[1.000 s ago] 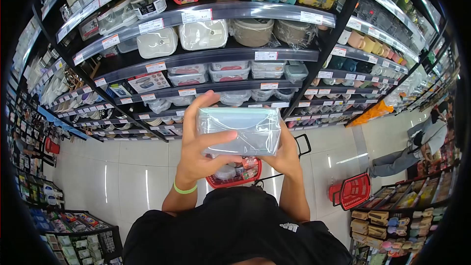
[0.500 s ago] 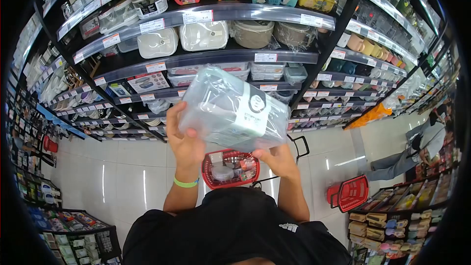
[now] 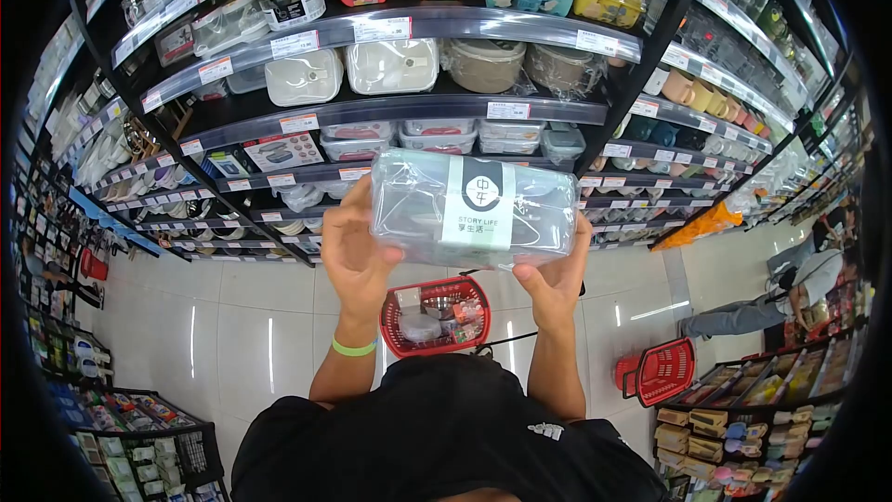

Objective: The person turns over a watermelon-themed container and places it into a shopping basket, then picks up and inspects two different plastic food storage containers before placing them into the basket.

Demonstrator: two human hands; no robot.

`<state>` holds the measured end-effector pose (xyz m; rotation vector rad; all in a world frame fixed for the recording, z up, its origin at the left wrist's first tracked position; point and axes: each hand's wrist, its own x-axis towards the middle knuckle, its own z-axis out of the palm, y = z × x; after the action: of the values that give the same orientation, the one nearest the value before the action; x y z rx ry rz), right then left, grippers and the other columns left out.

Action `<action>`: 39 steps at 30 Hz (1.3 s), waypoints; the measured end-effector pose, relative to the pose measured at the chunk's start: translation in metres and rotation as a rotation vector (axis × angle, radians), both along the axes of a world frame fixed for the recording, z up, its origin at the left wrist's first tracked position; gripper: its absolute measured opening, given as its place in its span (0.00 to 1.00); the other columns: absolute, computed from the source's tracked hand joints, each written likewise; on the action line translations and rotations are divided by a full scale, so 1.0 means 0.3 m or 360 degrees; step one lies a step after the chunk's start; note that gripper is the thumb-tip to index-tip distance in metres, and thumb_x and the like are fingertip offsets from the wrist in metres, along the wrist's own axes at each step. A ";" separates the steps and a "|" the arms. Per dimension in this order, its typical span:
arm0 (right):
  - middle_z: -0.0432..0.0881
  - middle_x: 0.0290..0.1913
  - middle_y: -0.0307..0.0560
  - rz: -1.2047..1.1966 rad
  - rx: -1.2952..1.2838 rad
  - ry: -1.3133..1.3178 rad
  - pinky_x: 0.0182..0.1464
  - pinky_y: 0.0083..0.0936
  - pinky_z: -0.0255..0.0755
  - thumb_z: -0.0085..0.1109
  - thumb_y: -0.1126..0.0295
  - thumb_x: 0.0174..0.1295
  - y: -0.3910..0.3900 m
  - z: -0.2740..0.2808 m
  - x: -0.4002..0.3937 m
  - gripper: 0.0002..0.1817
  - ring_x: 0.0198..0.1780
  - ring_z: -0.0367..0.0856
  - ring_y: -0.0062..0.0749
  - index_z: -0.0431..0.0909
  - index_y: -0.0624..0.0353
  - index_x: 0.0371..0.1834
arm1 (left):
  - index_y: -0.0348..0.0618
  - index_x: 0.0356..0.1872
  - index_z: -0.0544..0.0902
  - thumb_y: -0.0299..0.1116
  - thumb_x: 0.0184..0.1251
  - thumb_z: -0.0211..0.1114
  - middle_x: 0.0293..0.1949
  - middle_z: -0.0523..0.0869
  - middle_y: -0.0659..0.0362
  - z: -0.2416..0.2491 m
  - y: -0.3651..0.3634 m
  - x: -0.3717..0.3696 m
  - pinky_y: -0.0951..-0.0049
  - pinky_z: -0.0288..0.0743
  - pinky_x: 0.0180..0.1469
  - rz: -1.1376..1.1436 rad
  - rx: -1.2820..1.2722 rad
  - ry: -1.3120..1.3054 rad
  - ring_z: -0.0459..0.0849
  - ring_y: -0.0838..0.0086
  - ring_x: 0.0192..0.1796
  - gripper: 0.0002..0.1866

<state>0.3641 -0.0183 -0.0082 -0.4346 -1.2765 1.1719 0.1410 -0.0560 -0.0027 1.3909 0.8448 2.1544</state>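
Between my two hands I hold up a plastic-wrapped food container (image 3: 418, 209), greyish and see-through, with a pale paper band (image 3: 478, 234) around its middle reading "STORY LIFE". My left hand (image 3: 356, 256) grips its left end, thumb on the lower edge. At the right end, my right hand (image 3: 557, 284) grips it the same way, its fingers partly hidden behind. Below the container stands a red shopping basket (image 3: 390, 335) on the floor, holding a metal bowl (image 3: 440, 308), a clear round item (image 3: 420, 327) and small packaged goods.
Shelves in front carry white lunch boxes (image 3: 393, 67), brown lidded containers (image 3: 486, 63) and stacked storage boxes (image 3: 437, 138). To the right, another red basket (image 3: 667, 370) sits on the tiled floor near a person (image 3: 808, 284). Display racks (image 3: 149, 437) stand at lower left and lower right.
The container has turned from a tilt to nearly level, its band now facing me. My right hand has risen along its right end. The person at right has leaned slightly.
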 end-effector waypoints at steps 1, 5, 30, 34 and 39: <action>0.63 0.68 0.52 -0.0001 0.0001 0.0001 0.69 0.39 0.63 0.75 0.71 0.56 -0.001 -0.002 0.000 0.49 0.70 0.65 0.39 0.48 0.59 0.74 | 0.39 0.54 0.72 0.45 0.58 0.80 0.69 0.71 0.43 0.000 0.000 0.000 0.62 0.66 0.70 0.0009 0.0001 -0.0005 0.72 0.63 0.69 0.32; 0.66 0.65 0.52 -0.0062 0.0022 0.0056 0.68 0.39 0.63 0.76 0.74 0.54 -0.003 0.005 0.003 0.45 0.67 0.68 0.38 0.53 0.56 0.69 | 0.42 0.54 0.73 0.39 0.57 0.80 0.69 0.72 0.41 0.005 -0.003 0.003 0.57 0.62 0.72 -0.0067 0.0031 -0.0052 0.72 0.55 0.71 0.29; 0.67 0.62 0.50 0.0002 0.0061 0.0052 0.65 0.35 0.66 0.75 0.74 0.54 -0.023 0.043 0.003 0.42 0.64 0.70 0.36 0.54 0.55 0.67 | 0.41 0.56 0.71 0.36 0.56 0.80 0.67 0.72 0.46 0.033 -0.037 -0.034 0.63 0.67 0.68 -0.0171 0.0040 0.0035 0.73 0.63 0.67 0.32; 0.67 0.61 0.50 -0.0045 0.0019 0.0004 0.63 0.34 0.68 0.74 0.71 0.57 -0.019 0.051 -0.008 0.42 0.63 0.70 0.36 0.52 0.56 0.68 | 0.40 0.54 0.72 0.32 0.59 0.77 0.66 0.71 0.43 0.044 -0.027 -0.025 0.59 0.65 0.70 -0.0092 0.0077 0.0066 0.72 0.56 0.69 0.27; 0.69 0.60 0.52 0.0111 0.0010 -0.0205 0.58 0.32 0.70 0.71 0.67 0.60 -0.006 0.035 -0.001 0.43 0.60 0.72 0.35 0.49 0.59 0.70 | 0.39 0.57 0.70 0.35 0.62 0.74 0.65 0.70 0.44 0.033 -0.028 -0.025 0.59 0.61 0.71 0.0066 -0.0037 -0.0008 0.70 0.60 0.68 0.28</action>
<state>0.3638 -0.0202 0.0024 -0.4701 -1.4159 1.2135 0.1336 -0.0643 0.0074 1.3675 0.9018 2.1709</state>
